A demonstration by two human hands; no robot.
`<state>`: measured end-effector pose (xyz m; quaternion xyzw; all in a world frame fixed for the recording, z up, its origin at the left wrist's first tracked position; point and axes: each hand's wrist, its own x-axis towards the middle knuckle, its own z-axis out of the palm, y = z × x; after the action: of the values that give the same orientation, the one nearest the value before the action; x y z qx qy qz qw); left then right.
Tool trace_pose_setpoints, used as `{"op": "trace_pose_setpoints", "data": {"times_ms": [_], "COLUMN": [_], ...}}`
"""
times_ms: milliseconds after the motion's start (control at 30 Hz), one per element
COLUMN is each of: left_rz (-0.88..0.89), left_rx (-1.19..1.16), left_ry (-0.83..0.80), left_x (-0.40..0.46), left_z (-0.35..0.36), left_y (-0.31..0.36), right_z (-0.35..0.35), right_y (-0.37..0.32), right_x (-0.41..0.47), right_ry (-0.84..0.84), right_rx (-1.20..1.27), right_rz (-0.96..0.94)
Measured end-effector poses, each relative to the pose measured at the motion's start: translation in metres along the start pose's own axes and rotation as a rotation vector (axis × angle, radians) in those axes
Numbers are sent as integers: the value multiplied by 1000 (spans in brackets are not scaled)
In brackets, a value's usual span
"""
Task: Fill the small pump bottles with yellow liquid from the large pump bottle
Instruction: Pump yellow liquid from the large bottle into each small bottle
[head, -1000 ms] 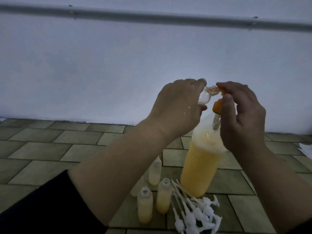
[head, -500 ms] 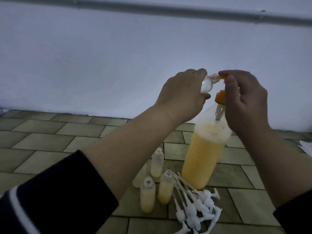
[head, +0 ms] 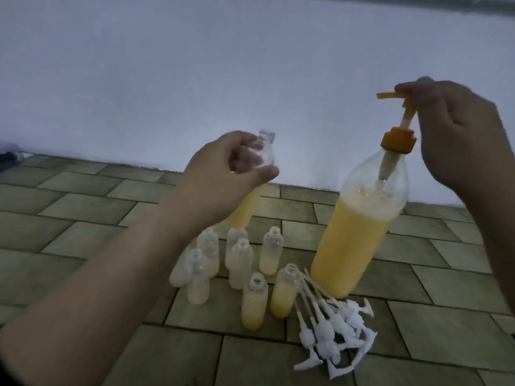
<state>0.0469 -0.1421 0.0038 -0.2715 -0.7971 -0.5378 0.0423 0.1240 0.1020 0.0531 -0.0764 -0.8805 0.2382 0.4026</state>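
Small bottle (head: 252, 188) in left hand (head: 220, 176), well apart from orange pump (head: 398, 118).

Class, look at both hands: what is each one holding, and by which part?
The left hand grips a small bottle around its upper body. The right hand pinches the orange pump head of the large pump bottle.

We hold a small bottle (head: 252, 174) in our left hand (head: 220, 176), left of the big yellow bottle (head: 359, 229). Our right hand (head: 457, 135) pinches its orange pump (head: 401, 118).
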Motion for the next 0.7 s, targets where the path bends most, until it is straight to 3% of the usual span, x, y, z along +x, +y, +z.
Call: {"op": "trace_pose_setpoints", "data": {"times_ms": [100, 233, 700], "left_rz": [-91, -174, -199], "left_rx": [-9, 197, 308], "left_ry": [-60, -80, -45], "left_x": [-42, -82, -106], "left_z": [-4, 11, 45], "left_y": [-27, -58, -118], "right_z": [-3, 2, 6], "right_y": [3, 11, 12], "right_x": [-4, -1, -4], "right_ry": [50, 131, 154], "right_rx": [-8, 31, 65], "right_rz": [-14, -24, -44]}}
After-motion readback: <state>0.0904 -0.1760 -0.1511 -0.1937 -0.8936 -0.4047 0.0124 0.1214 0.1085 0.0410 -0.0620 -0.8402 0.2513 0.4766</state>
